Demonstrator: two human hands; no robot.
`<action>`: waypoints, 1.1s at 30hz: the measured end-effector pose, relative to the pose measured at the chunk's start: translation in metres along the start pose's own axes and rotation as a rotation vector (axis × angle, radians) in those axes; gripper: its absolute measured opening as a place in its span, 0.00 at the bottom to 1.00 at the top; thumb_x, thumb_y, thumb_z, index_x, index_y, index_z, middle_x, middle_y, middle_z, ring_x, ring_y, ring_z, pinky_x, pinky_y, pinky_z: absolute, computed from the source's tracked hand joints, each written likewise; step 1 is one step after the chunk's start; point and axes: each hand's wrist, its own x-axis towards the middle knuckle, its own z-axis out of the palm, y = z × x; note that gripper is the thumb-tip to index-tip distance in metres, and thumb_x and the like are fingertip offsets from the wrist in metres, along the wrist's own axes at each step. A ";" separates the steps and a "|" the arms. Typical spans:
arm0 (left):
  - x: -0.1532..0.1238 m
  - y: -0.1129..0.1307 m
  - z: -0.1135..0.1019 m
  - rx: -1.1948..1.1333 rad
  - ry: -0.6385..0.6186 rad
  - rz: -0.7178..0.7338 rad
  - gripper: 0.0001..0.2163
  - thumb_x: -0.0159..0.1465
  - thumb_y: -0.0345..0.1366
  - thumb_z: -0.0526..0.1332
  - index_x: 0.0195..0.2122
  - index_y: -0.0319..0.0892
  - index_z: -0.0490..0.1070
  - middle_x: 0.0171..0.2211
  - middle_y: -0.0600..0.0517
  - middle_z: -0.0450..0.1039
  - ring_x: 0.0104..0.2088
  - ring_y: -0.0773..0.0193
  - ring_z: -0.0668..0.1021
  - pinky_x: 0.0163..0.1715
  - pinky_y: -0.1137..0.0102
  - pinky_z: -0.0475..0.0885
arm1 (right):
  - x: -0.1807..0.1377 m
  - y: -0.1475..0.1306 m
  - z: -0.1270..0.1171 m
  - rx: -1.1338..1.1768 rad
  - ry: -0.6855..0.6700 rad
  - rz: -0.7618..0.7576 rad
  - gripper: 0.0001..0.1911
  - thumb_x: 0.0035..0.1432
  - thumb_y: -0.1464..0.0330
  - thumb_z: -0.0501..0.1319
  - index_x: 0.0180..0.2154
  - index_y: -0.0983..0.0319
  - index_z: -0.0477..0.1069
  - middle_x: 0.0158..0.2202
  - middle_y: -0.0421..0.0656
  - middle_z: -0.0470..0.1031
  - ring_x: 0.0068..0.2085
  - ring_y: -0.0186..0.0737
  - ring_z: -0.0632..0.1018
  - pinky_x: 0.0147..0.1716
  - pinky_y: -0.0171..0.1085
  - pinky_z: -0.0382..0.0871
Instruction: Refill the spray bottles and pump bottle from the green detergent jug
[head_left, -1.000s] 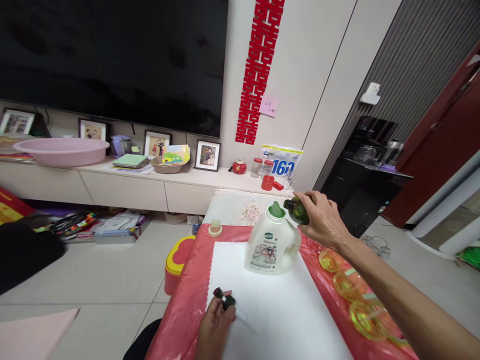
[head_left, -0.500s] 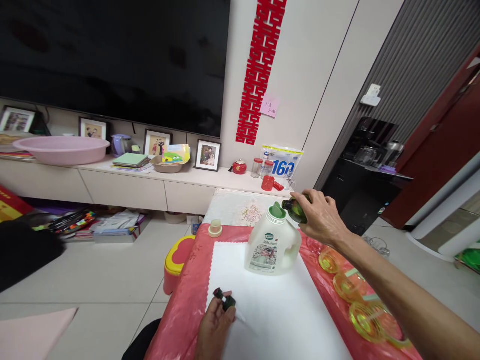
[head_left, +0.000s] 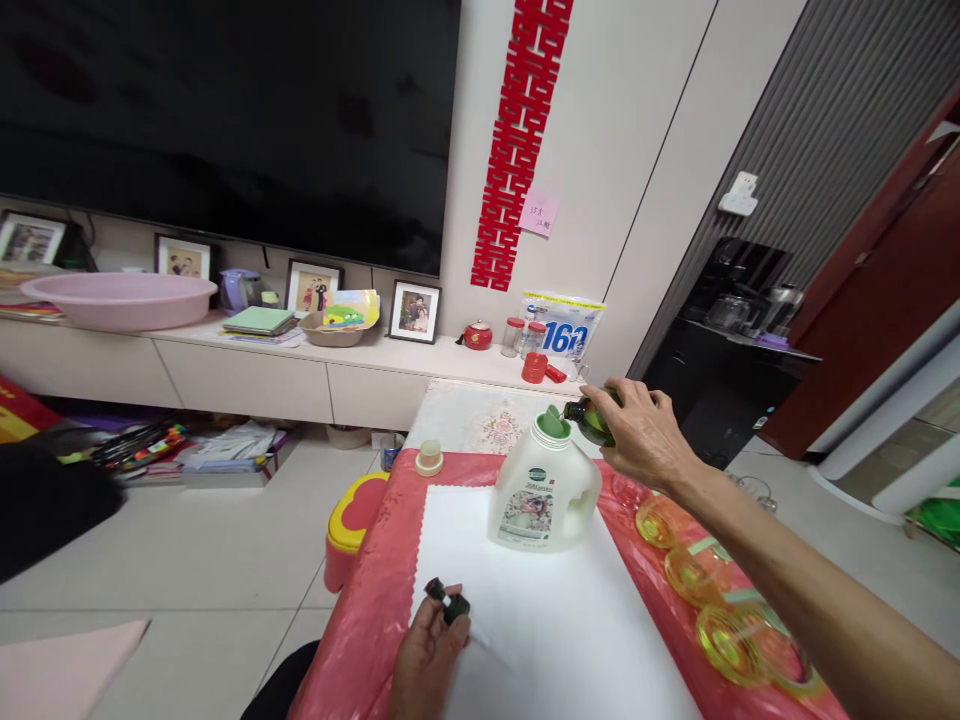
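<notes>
My right hand (head_left: 641, 425) is closed around a dark green bottle (head_left: 596, 415), tipped sideways with its neck at the green mouth of a large jug. That jug (head_left: 529, 495), whitish and translucent with a flower-picture label, stands upright on a white scallop-edged mat (head_left: 570, 620). Low in the view, my left hand (head_left: 431, 645) pinches a black pump top (head_left: 450, 602) whose thin clear tube points down to the right. A pale round cap (head_left: 429, 458) rests on the red table cover (head_left: 352, 620), left of the jug.
Several yellow and pink transparent dishes (head_left: 724, 640) line the table's right side. Behind stands a low cabinet (head_left: 382, 388) with a red pot (head_left: 478, 335), lidded jars (head_left: 512, 337), a printed bag (head_left: 562, 325) and a pink basin (head_left: 120, 305). A yellow-red stool (head_left: 360, 515) is at left.
Both hands keep nearly the same places, the bottle still tipped at the jug's mouth. The whole view has shifted very slightly.
</notes>
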 end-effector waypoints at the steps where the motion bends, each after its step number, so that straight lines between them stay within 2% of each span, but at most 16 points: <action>1: 0.000 0.000 0.000 0.001 -0.001 0.003 0.26 0.41 0.47 0.77 0.39 0.40 0.77 0.31 0.50 0.78 0.28 0.66 0.74 0.29 0.73 0.70 | 0.000 0.000 0.000 -0.002 -0.001 0.001 0.37 0.48 0.73 0.56 0.62 0.56 0.59 0.56 0.55 0.64 0.53 0.54 0.67 0.46 0.51 0.55; 10: 0.000 0.000 0.000 0.001 -0.002 -0.002 0.28 0.40 0.48 0.78 0.40 0.40 0.77 0.33 0.48 0.78 0.30 0.64 0.76 0.30 0.73 0.72 | 0.000 0.001 -0.002 -0.021 0.007 -0.003 0.37 0.48 0.74 0.56 0.62 0.56 0.60 0.56 0.54 0.64 0.53 0.54 0.67 0.46 0.51 0.55; 22: 0.000 0.000 0.001 -0.009 -0.005 0.001 0.27 0.40 0.48 0.78 0.39 0.40 0.78 0.31 0.50 0.77 0.29 0.65 0.74 0.30 0.73 0.70 | 0.003 0.003 -0.002 -0.065 0.005 -0.019 0.38 0.48 0.75 0.56 0.62 0.56 0.60 0.57 0.55 0.64 0.54 0.54 0.67 0.48 0.52 0.55; 33: -0.001 0.001 0.001 0.009 -0.010 -0.003 0.28 0.39 0.48 0.78 0.39 0.40 0.78 0.30 0.50 0.77 0.28 0.65 0.74 0.30 0.73 0.68 | 0.003 0.005 0.002 -0.096 0.060 -0.053 0.38 0.47 0.76 0.56 0.62 0.56 0.60 0.57 0.55 0.64 0.54 0.54 0.66 0.48 0.52 0.55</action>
